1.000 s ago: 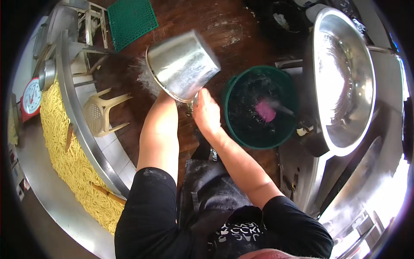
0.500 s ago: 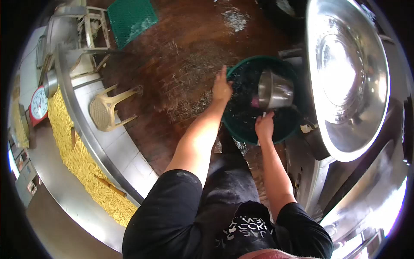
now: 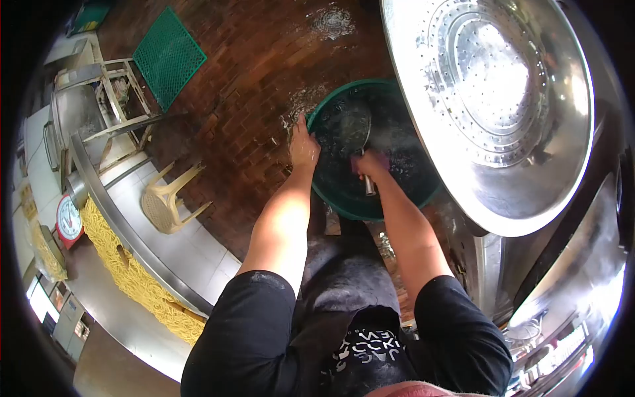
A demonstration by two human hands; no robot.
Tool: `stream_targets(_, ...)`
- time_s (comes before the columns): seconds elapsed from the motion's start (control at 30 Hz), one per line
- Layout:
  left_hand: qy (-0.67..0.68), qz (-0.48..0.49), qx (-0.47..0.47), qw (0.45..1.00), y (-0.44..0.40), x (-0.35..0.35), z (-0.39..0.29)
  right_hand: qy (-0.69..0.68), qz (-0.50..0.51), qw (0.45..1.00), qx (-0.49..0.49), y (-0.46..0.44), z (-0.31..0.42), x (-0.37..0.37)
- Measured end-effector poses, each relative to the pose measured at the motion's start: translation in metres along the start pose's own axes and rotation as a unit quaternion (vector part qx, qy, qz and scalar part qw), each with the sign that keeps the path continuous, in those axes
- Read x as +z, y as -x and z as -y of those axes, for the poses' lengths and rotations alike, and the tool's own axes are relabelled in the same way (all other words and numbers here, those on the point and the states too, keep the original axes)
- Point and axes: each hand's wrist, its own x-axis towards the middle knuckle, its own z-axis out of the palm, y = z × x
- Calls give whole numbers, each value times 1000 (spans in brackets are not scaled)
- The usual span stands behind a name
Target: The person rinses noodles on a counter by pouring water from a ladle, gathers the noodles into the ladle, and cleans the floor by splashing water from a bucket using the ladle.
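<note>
A round green tub (image 3: 338,210) stands on the wet brick floor with dark water inside. My left hand (image 3: 304,151) grips its left rim, fingers along the outside. Over the middle of the tub, my right hand (image 3: 372,163) is closed around the handle of a metal dipper (image 3: 368,186). The dipper's bowl end points away from me, low in the tub, and is hard to make out against the water. Something pink (image 3: 380,161), partly covered by the right hand, shows beside the handle; its kind is unclear.
A large steel basin with small holes (image 3: 456,142) overhangs the tub's right side. Left is a steel counter (image 3: 116,291) with yellow noodles (image 3: 135,268) and a red scale (image 3: 68,218). A beige plastic stool (image 3: 162,206) and green mat (image 3: 169,59) are on the left.
My right hand has moved from the tub's near side to over its middle. The metal vessel, plainly visible before, now sits low and indistinct. The whole view has shifted.
</note>
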Motion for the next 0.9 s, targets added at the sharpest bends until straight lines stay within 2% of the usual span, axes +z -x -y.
stream_targets(0.07,-4,2,-4,1000,1,-1,0,-5,33,998,45,-19,-21,-9)
stream_targets(0.1,-1,2,-1,1000,0,0,1,60,-81,995,13,-29,-34,-7)
stream_targets(0.17,7,4,6,1000,1,2,3,185,-303,934,-49,-41,-59,0)
stream_targets(0.27,16,-2,13,1000,1,3,6,142,-255,956,-11,-12,-51,-18)
stream_targets(0.33,14,-14,23,1000,-2,2,4,155,-240,958,-30,21,-39,-26)
stream_targets(0.57,48,5,40,998,-2,-3,7,110,-297,948,-22,134,-16,-19)
stream_targets(0.63,70,38,26,996,-3,-10,3,92,-320,942,-35,162,-10,-11)
stream_targets(0.67,82,54,17,995,-2,-14,4,79,-330,940,-45,181,0,-8)
stream_targets(0.77,187,119,136,965,-14,-34,33,79,-364,925,-72,225,50,-3)
stream_targets(0.87,190,143,177,955,-36,-72,72,102,-370,922,-52,250,113,3)
stream_targets(0.9,176,172,141,959,-46,-96,84,113,-366,923,-37,253,132,8)
